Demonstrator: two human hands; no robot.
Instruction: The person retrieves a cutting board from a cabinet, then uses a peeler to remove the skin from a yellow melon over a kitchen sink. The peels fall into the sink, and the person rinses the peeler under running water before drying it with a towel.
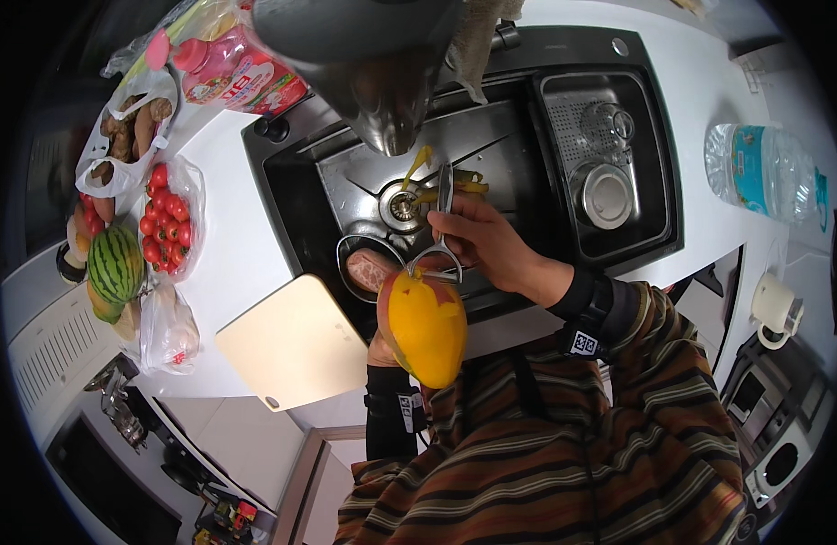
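A partly peeled mango [428, 330] rests in my left hand [380, 352], which is mostly hidden beneath it. Yellow flesh shows over most of it, with reddish skin left along its left side and near the top. My right hand [483, 235] grips a metal Y-shaped peeler [445, 194] by its handle. The peeler's blade lies at the upper end of the mango. Below both hands is the black sink [295, 211], where strips of peel [469, 180] lie near the drain [401, 204]. A bowl holding a piece of raw meat [370, 269] stands in the sink, left of the mango.
A cutting board [292, 344] overlaps the counter's front edge. Bagged cherry tomatoes [166, 225], a small watermelon [115, 264] and a bag of ginger-like roots [129, 133] line the left. The faucet [391, 129] overhangs the sink. Glassware [605, 129] sits in the right basin, beside a large water bottle [762, 170].
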